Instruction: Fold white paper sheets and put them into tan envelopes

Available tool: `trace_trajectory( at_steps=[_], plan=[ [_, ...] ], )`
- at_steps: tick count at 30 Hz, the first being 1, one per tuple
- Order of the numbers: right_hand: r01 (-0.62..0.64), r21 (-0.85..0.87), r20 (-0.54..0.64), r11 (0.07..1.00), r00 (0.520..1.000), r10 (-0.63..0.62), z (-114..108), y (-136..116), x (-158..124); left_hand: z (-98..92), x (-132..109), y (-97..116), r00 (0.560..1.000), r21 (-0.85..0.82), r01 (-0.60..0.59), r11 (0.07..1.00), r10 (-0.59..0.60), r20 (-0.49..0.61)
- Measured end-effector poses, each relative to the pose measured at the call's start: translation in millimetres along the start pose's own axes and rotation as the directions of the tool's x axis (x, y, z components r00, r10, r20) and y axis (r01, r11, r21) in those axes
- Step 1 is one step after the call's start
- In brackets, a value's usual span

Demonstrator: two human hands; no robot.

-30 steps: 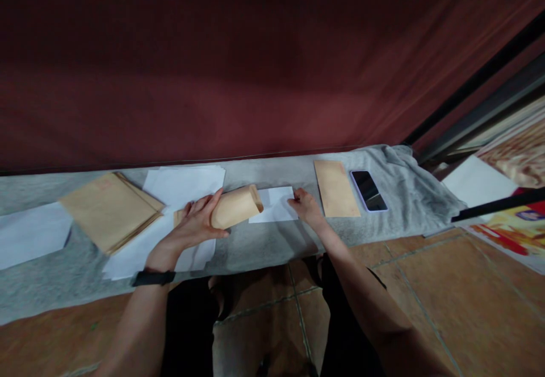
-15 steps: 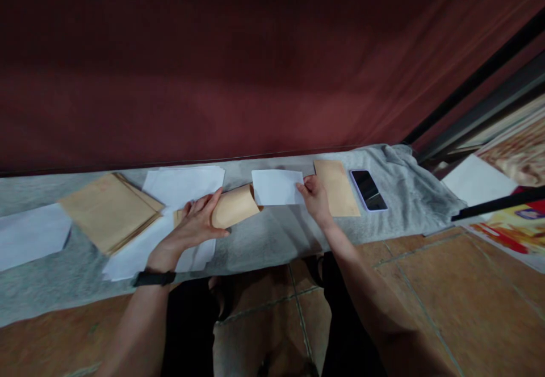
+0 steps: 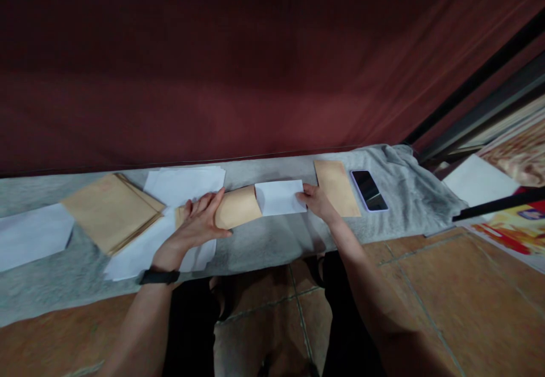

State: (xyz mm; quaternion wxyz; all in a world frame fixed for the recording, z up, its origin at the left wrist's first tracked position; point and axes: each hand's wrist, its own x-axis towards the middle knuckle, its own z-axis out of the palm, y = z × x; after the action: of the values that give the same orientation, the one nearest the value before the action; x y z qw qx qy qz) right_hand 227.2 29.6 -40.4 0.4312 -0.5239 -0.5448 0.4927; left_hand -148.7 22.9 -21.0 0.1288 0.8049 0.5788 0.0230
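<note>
My left hand grips a brown envelope lying on the grey cloth, fingers wrapped over its left half. My right hand pinches the right edge of a folded white paper whose left end meets the envelope's open mouth. Whether the paper is inside the mouth I cannot tell. A black band sits on my left wrist.
A stack of brown envelopes lies at the left beside loose white sheets. Another white sheet lies far left. One brown envelope and a phone lie at the right. A dark red curtain hangs behind.
My right hand picked the folded white paper up off the cloth, lifted it, then brought it down and left against the envelope's mouth. The envelope's mouth has flattened.
</note>
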Motion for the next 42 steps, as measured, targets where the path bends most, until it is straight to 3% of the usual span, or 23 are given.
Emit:
trace_trajectory(
  at_steps=[7,17,25,36,39,42],
  plan=[
    [-0.098,-0.225,0.062,0.969,0.991,0.115,-6.6,-8.7,-5.7,2.1,2.2,1.1,0.999,0.006,-0.04,0.999,0.04,-0.01],
    [-0.089,-0.244,-0.083,0.966,0.994,0.071,31.2,-2.1,-0.8,2.9,8.3,33.6,0.981,-0.026,-0.169,0.985,0.166,-0.101],
    [-0.092,-0.203,-0.062,0.975,0.995,0.081,58.9,7.2,-2.2,13.9,16.1,50.6,0.956,-0.033,-0.266,0.963,0.259,-0.137],
    [-0.102,-0.222,-0.059,0.97,0.994,0.091,62.8,4.8,-2.2,12.4,18.4,57.4,0.951,-0.03,-0.288,0.957,0.283,-0.123],
    [-0.108,-0.197,-0.133,0.974,0.988,0.083,63.3,8.6,-2.7,12.2,18.4,57.1,0.948,-0.021,-0.291,0.956,0.285,-0.144],
    [-0.147,-0.035,-0.261,0.988,0.956,0.133,64.8,13.1,-2.1,10.9,18.1,57.3,0.939,-0.003,-0.304,0.953,0.299,-0.17]
  ],
)
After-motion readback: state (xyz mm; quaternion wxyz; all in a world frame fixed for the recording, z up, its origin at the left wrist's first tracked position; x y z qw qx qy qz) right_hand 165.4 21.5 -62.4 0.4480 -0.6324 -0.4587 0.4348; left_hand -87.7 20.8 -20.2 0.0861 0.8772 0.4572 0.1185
